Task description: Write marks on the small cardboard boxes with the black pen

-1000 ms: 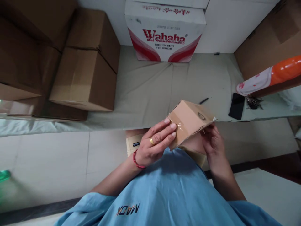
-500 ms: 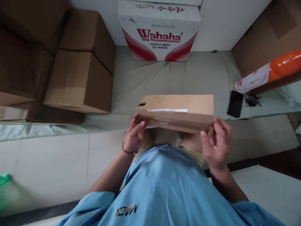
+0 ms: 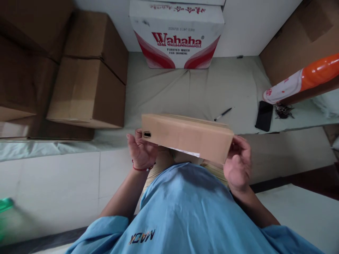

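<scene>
A flat cardboard box (image 3: pixel 185 135) is held up in front of my body, tilted so its right end sits lower. It has a small dark slot near its left end and a white strip along its lower edge. My left hand (image 3: pixel 143 151) supports the left end, its thumb raised away from the cardboard and its other fingers partly hidden behind and under the box. At the right end, my right hand (image 3: pixel 238 164) grips the corner, with some fingers tucked behind it. Past the box, a pen (image 3: pixel 222 114) lies on the pale green cloth (image 3: pixel 164 95).
Large cardboard boxes (image 3: pixel 74 88) are stacked at the left. A white and red Wahaha carton (image 3: pixel 177 38) stands against the back wall. On the right are a black phone (image 3: pixel 264 116), keys (image 3: pixel 284 110) and an orange bottle (image 3: pixel 317 74). A green-capped bottle (image 3: pixel 5 204) is at lower left.
The box has turned, so a broad face now shows and the white strip has moved to its lower edge. Both hands shifted left; my left thumb lifted off. The pen has come into view.
</scene>
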A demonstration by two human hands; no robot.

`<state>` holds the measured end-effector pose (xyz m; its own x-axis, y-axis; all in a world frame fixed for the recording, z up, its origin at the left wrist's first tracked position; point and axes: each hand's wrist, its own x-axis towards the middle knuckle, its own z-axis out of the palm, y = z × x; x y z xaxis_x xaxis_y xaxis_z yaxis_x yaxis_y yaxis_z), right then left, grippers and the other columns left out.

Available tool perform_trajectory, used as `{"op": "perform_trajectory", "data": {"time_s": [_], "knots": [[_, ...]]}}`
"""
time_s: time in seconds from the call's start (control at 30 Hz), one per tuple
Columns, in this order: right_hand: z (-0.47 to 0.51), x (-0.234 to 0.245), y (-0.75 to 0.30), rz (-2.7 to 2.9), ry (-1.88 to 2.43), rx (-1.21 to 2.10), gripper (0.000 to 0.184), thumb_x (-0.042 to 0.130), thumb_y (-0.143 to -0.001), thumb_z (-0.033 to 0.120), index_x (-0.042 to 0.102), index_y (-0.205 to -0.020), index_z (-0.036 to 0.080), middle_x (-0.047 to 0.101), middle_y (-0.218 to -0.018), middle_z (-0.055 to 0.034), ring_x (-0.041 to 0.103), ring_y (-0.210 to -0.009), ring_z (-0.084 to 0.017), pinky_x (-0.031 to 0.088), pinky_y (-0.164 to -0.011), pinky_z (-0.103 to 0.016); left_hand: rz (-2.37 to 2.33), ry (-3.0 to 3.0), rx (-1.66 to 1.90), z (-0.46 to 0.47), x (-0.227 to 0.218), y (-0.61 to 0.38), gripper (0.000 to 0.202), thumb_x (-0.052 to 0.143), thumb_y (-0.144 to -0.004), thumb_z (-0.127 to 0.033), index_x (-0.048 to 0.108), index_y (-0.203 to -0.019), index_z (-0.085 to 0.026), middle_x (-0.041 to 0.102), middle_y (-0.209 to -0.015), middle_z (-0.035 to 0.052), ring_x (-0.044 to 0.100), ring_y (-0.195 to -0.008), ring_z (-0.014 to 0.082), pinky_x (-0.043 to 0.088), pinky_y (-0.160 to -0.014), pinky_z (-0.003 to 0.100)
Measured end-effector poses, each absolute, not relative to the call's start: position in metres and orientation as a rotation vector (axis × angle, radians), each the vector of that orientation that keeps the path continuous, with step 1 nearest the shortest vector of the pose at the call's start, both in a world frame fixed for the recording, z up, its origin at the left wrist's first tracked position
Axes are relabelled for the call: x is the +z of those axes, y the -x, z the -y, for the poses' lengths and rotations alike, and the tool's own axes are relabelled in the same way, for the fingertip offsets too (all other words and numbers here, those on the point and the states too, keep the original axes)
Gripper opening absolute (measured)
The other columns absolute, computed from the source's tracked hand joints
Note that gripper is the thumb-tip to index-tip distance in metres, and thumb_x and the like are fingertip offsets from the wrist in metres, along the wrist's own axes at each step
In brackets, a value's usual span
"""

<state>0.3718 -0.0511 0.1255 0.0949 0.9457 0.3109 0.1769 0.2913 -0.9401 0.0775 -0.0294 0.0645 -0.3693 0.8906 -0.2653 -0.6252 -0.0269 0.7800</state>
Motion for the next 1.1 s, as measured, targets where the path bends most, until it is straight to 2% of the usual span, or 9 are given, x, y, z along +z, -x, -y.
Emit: {"op": "perform_trajectory", "data": {"time_s": [0.1,0.27,0.37,0.47,0.6,0.77,0.87,0.97,1.1], "knots": [[0.050,0.108,-0.373,1.173,1.092,0.900,0.051,0.054,-0.101,0.060,0.067,-0.141,0.031,0.062,-0.131,-0.0092,0.065,-0.116,-0.027,0.057,-0.100,-0.047,-0.979,-0.371,1.806,0.029,0.069,-0.079,0.055,0.074,-0.089,-0.082,0.070,-0.097,-0.028,0.073,-0.092,-0.0019,0.074,-0.101,0.0195,0.062,-0.093,0.033],[0.051,0.100,-0.377,1.162,1.076,0.849,0.051,0.061,-0.097,0.060,0.068,-0.139,0.031,0.061,-0.131,-0.0084,0.063,-0.116,-0.025,0.056,-0.098,-0.044,-0.973,-0.440,1.817,0.032,0.076,-0.085,0.051,0.073,-0.091,-0.079,0.072,-0.100,-0.029,0.074,-0.099,0.0004,0.072,-0.112,0.0227,0.061,-0.098,0.036],[0.050,0.100,-0.383,1.164,1.160,0.885,0.054,0.063,-0.098,0.060,0.066,-0.143,0.031,0.062,-0.133,-0.0081,0.064,-0.119,-0.026,0.055,-0.105,-0.046,-0.999,-0.504,1.848,0.034,0.083,-0.088,0.050,0.066,-0.097,-0.078,0.076,-0.103,-0.029,0.076,-0.102,0.0004,0.072,-0.111,0.0226,0.059,-0.098,0.034],[0.046,0.097,-0.390,1.197,1.383,0.925,0.045,0.068,-0.101,0.054,0.068,-0.139,0.029,0.068,-0.132,-0.0076,0.066,-0.123,-0.025,0.054,-0.110,-0.045,-1.062,-0.643,1.835,0.036,0.093,-0.091,0.048,0.064,-0.100,-0.074,0.080,-0.107,-0.029,0.080,-0.115,0.0037,0.072,-0.123,0.0267,0.057,-0.107,0.039],[0.044,0.090,-0.395,1.133,1.531,1.112,0.037,0.074,-0.100,0.052,0.072,-0.128,0.027,0.077,-0.126,-0.0064,0.071,-0.118,-0.024,0.058,-0.107,-0.042,-1.053,-0.835,1.772,0.036,0.105,-0.095,0.050,0.074,-0.094,-0.071,0.081,-0.116,-0.027,0.076,-0.140,0.0107,0.061,-0.148,0.0354,0.050,-0.123,0.049],[0.055,0.088,-0.391,0.990,1.557,1.201,0.043,0.082,-0.092,0.058,0.072,-0.118,0.025,0.080,-0.115,-0.0053,0.075,-0.108,-0.021,0.061,-0.101,-0.039,-1.023,-0.904,1.731,0.009,0.109,-0.094,0.052,0.088,-0.085,-0.065,0.077,-0.122,-0.030,0.070,-0.151,0.0092,0.053,-0.156,0.0353,0.041,-0.132,0.052],[0.063,0.094,-0.386,0.915,1.567,1.328,0.046,0.086,-0.088,0.061,0.068,-0.108,0.024,0.077,-0.095,-0.0009,0.074,-0.084,-0.017,0.065,-0.083,-0.034,-1.040,-0.942,1.724,-0.022,0.108,-0.093,0.063,0.099,-0.073,-0.059,0.075,-0.122,-0.028,0.069,-0.148,0.0101,0.050,-0.158,0.0368,0.037,-0.135,0.052],[0.067,0.102,-0.382,0.997,1.584,1.509,0.047,0.081,-0.090,0.066,0.065,-0.105,0.024,0.071,-0.080,0.0023,0.068,-0.064,-0.015,0.064,-0.067,-0.033,-1.105,-1.022,1.684,-0.052,0.101,-0.096,0.084,0.105,-0.067,-0.053,0.068,-0.138,-0.026,0.063,-0.155,0.0124,0.046,-0.161,0.0397,0.035,-0.136,0.053],[0.064,0.113,-0.385,1.433,1.641,1.669,0.042,0.070,-0.098,0.062,0.069,-0.107,0.022,0.074,-0.079,-0.0018,0.072,-0.066,-0.017,0.061,-0.066,-0.031,-1.217,-1.258,1.487,-0.069,0.079,-0.114,0.119,0.098,-0.077,-0.059,0.029,-0.172,-0.037,0.030,-0.182,0.0162,0.042,-0.164,0.0422,0.050,-0.124,0.057]]}}
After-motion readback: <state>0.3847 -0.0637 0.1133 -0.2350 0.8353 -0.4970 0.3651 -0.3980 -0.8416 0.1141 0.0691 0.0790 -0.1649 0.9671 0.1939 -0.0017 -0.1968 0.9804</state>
